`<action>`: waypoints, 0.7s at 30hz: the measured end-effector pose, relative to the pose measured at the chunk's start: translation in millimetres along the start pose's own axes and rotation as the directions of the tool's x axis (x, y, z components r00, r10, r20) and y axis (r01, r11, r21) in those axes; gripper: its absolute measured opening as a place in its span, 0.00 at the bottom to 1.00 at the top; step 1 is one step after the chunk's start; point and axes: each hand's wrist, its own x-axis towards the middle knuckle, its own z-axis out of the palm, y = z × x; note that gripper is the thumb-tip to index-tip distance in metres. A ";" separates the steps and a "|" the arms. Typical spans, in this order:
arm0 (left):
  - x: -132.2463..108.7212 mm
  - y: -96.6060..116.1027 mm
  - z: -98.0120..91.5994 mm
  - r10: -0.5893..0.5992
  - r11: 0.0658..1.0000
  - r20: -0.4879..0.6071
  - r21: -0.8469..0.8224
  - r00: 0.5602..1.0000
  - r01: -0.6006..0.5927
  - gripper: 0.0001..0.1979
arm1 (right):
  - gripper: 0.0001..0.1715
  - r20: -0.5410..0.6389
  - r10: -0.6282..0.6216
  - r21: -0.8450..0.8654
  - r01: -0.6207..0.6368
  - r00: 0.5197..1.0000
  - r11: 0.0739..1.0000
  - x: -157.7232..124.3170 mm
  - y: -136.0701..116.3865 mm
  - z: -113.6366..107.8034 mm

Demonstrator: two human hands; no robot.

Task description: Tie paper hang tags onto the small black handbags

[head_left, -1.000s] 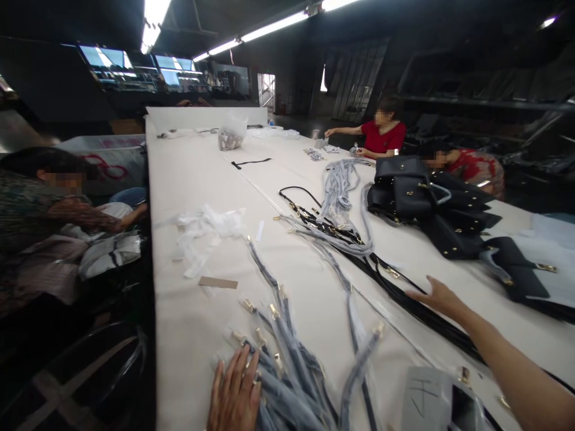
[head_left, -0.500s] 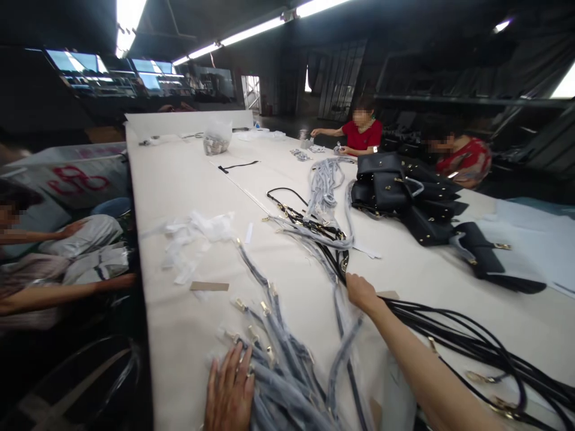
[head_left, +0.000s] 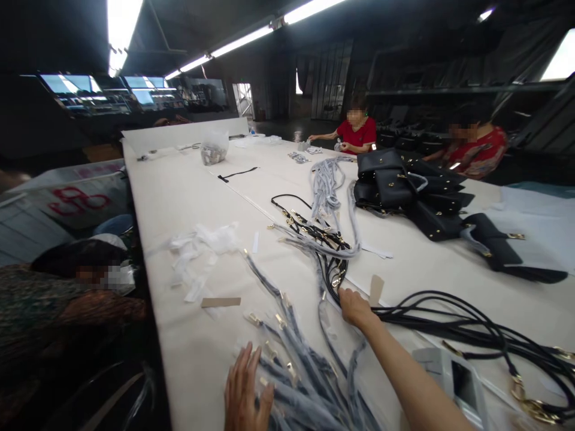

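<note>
My right hand (head_left: 354, 307) is closed around a bundle of thin black straps (head_left: 422, 314) with gold clasps. One end of the bundle fans out ahead of the fist; the other runs in loops to the right. At the near edge, my left hand (head_left: 247, 392) has its fingers stretched and slightly apart. It lies beside the gold clasp ends of grey, plastic-wrapped straps (head_left: 309, 365) and seems to touch their left side. More wrapped straps (head_left: 327, 185) are heaped beyond the black ones.
Black bags (head_left: 386, 179) are piled on the right of the white table (head_left: 179, 197). Crumpled clear wrap (head_left: 202, 245) and a brown strip (head_left: 221, 302) lie left. A grey-white device (head_left: 449, 377) sits under my right forearm. Co-workers are at both sides; one wears a red shirt (head_left: 359, 136).
My right hand, still gripping the black straps, has shifted slightly, and more of the grey-white device shows. The left-side person has leaned forward, head lowered. The camera view has shifted a little.
</note>
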 end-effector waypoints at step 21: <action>461.8 85.1 106.5 0.444 0.894 0.508 -0.192 0.738 -0.405 0.09 | 0.22 -0.143 0.229 -0.055 -0.239 0.963 0.970 3.2 -27.7 17.5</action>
